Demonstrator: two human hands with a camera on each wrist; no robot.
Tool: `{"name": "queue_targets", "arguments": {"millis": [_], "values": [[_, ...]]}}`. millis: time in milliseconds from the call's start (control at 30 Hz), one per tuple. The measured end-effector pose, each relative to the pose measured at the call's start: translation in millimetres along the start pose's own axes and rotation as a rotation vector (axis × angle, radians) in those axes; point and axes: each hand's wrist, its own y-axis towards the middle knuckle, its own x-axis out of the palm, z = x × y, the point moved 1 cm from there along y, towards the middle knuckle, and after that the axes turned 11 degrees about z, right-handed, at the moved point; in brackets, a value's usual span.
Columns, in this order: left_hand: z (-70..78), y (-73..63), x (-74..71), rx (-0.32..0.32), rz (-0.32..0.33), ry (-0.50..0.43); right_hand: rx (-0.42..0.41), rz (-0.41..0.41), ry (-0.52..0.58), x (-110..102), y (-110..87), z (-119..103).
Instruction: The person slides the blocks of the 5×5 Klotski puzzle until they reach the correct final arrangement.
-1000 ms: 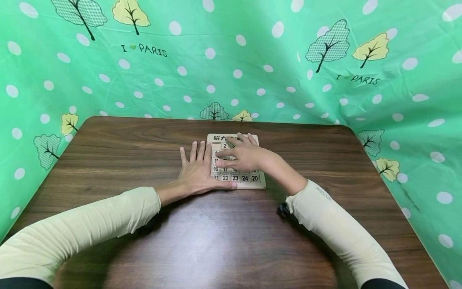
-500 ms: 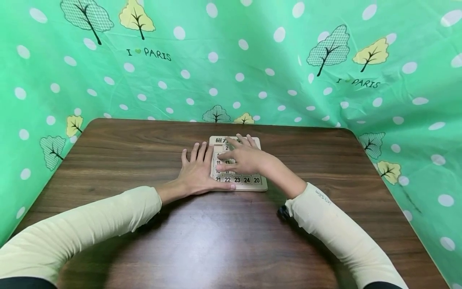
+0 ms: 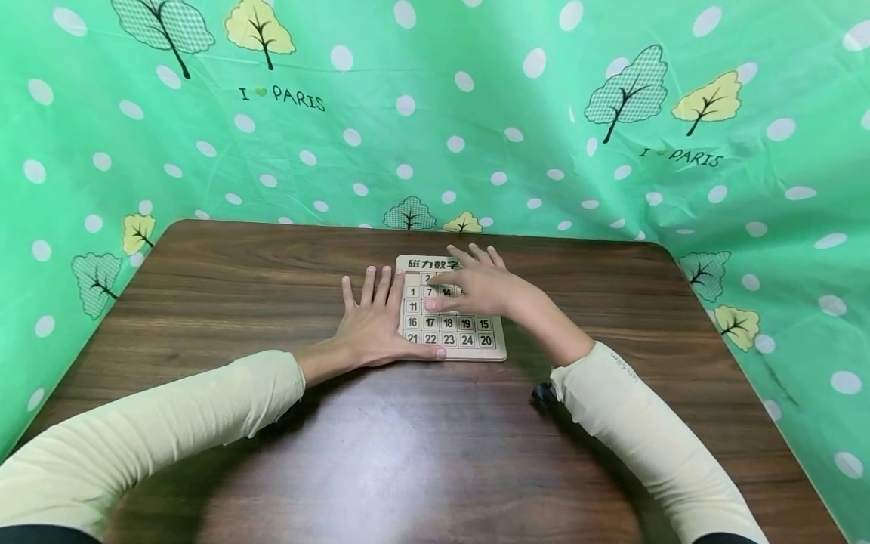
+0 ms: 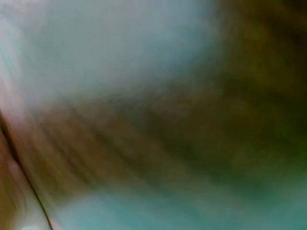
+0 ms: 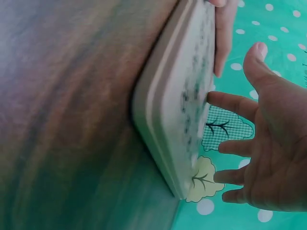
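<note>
We see a green cloth (image 3: 435, 113), dotted white and printed with trees, rising behind and beside a dark wood-grain table (image 3: 340, 468). Cream sleeves (image 3: 639, 431) cover both forearms. Toward the table's far edge, near the middle of its width, lies the puzzle board (image 3: 476, 353): flat and pale, round-cornered, with bold dark Chinese characters along its top margin and a framed grid below. The right wrist view gives us its thick, layered side, which the head view hardly shows.

The left hand (image 3: 372, 327) lies spread at the board's left side, thumb straight along the near edge, grasping nothing. Only the head view shows us that hand whole; the left wrist view is too blurred to make out hand or board. The right hand (image 3: 485, 287), also unclenched, fans over the board's upper right, hiding part of the title and grid. Its own wrist view shows us the palm, with the index fingertip apparently touching the board's face and the thumb clear.

Smallest are the number tiles (image 3: 448, 323), pale squares with black numerals. From the head we read 16, 17, 18, 19, 15, then 21, 22, 23, 24, 20 nearest; from the right wrist they smear into dark marks.
</note>
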Motion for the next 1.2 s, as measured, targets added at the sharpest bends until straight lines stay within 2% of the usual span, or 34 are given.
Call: {"name": "queue_targets", "arguments": {"millis": [300,500,633,767,900,1067,1200], "values": [[-2.0,-1.0,-0.8,0.003,-0.009,0.008,-0.029,-0.019,-0.007,8.7,9.9,-8.4],[-2.0,-0.7,0.4,0.004,-0.008,0.001,-0.014,-0.03,0.022,8.1,10.5,-16.4],[-0.1,-0.9,-1.5,0.01,0.006,0.004,-0.019,0.001,0.049,14.6,11.6,-5.0],[0.2,0.0,-2.3,0.008,0.006,0.016,-0.004,0.026,0.062,8.6,3.2,4.5],[-0.7,1.8,-1.6,0.01,0.01,0.014,0.043,0.022,0.048,-4.8,-11.3,10.6],[-0.7,1.6,-0.4,0.007,0.006,0.011,0.047,0.018,0.031,-4.0,-17.5,23.1],[-1.1,0.7,0.1,0.0,0.004,0.016,0.032,0.01,0.029,-1.5,-18.8,25.0]]}}
